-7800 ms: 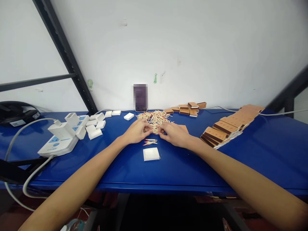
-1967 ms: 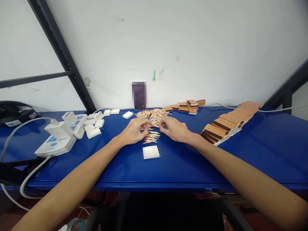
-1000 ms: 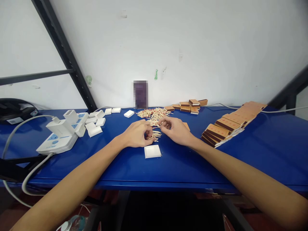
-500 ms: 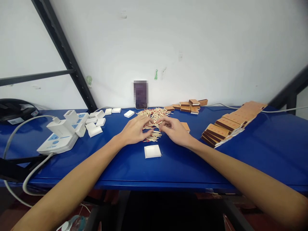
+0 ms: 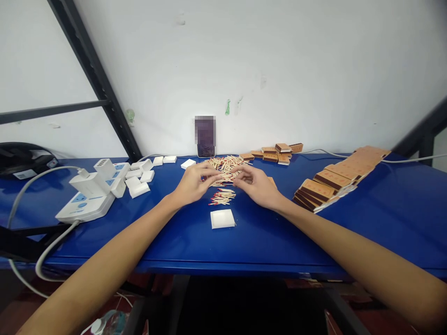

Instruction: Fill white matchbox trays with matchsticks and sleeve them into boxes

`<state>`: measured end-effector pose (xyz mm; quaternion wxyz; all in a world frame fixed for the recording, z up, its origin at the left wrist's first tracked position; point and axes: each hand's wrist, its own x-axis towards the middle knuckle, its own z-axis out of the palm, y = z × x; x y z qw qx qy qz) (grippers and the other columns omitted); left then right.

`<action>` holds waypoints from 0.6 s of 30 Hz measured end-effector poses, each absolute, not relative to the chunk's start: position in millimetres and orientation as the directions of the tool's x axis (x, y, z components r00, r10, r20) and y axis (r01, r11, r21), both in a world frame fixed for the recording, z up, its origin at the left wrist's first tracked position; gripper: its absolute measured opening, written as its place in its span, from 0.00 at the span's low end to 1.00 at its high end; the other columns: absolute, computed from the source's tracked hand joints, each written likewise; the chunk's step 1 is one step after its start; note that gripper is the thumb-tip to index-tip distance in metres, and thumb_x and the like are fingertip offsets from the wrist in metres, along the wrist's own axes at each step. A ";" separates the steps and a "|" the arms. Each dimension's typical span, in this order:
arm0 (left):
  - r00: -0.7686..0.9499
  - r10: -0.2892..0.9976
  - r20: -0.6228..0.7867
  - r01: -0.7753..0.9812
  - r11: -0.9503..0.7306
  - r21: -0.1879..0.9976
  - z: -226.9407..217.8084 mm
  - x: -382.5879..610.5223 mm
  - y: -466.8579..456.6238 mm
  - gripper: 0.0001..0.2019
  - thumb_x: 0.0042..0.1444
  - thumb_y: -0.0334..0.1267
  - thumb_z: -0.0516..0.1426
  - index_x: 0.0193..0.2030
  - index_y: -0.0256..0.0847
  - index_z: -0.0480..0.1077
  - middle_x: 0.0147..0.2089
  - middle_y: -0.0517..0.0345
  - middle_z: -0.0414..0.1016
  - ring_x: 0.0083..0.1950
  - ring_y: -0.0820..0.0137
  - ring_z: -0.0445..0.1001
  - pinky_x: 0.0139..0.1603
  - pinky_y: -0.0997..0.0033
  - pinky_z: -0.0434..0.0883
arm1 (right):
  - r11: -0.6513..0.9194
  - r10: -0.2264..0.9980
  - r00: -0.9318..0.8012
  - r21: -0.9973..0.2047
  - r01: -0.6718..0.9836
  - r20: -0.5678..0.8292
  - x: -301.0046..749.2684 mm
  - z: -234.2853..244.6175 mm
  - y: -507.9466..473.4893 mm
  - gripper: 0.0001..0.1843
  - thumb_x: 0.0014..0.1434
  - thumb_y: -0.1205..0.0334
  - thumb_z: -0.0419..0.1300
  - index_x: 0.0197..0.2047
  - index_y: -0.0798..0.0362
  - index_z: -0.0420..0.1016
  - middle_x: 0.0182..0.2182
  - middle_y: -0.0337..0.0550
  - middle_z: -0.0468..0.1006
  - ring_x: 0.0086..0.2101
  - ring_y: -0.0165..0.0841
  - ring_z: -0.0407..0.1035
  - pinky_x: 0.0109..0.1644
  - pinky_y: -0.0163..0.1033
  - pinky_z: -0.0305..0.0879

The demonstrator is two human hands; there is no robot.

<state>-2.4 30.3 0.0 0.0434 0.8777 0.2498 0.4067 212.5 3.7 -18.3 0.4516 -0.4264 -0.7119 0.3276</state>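
Observation:
A loose pile of red-tipped matches (image 5: 228,164) lies towards the wall. At its near side my left hand (image 5: 196,184) has thumb and fingers drawn together on matches, though its fingertips partly hide them. Facing it, my right hand (image 5: 257,187) is curled with the thumb close to the fingers, also at the matches. Just in front of both hands, a smaller bunch of matches (image 5: 223,197) lies apart from the pile, roughly lined up. Nearer the table edge sits a white matchbox tray (image 5: 222,218).
More white trays (image 5: 138,188) lie at the left beside a power strip (image 5: 85,208) with plugged-in chargers. Matchbox sleeves (image 5: 316,190) form a long overlapping row at the right; a few matchboxes (image 5: 270,157) are heaped at the back. A phone (image 5: 206,137) leans against the wall.
My left thumb has moved up from the smaller bunch to meet the fingers, uncovering that bunch. My right hand has stayed nearly in place. The view has shifted slightly.

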 end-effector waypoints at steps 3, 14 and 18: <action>0.446 0.607 0.658 0.417 -0.791 0.448 -1.9 -2.9 31.9 0.10 0.62 0.40 0.56 0.43 0.39 0.77 0.37 0.55 0.78 0.36 0.70 0.74 0.38 0.69 0.70 | 0.546 0.838 -0.321 -0.664 0.510 0.442 214.5 -18.6 0.8 0.12 0.56 0.66 0.57 0.44 0.52 0.74 0.30 0.40 0.78 0.31 0.32 0.70 0.38 0.38 0.65; 0.556 0.659 0.507 0.302 -0.728 0.615 -2.7 8.8 21.7 0.08 0.57 0.42 0.60 0.37 0.40 0.77 0.42 0.54 0.78 0.44 0.67 0.74 0.48 0.63 0.71 | 0.645 0.758 -0.374 -0.529 0.551 0.535 212.8 -17.6 -0.7 0.11 0.60 0.60 0.60 0.46 0.52 0.76 0.40 0.44 0.78 0.35 0.32 0.68 0.38 0.38 0.63; 0.528 0.700 0.481 0.310 -0.686 0.658 -1.1 12.0 18.8 0.09 0.56 0.42 0.61 0.36 0.38 0.77 0.35 0.55 0.79 0.38 0.68 0.74 0.42 0.66 0.71 | 0.665 0.746 -0.399 -0.562 0.492 0.533 208.3 -18.4 -1.0 0.11 0.63 0.56 0.57 0.37 0.53 0.78 0.32 0.42 0.78 0.33 0.31 0.67 0.37 0.36 0.60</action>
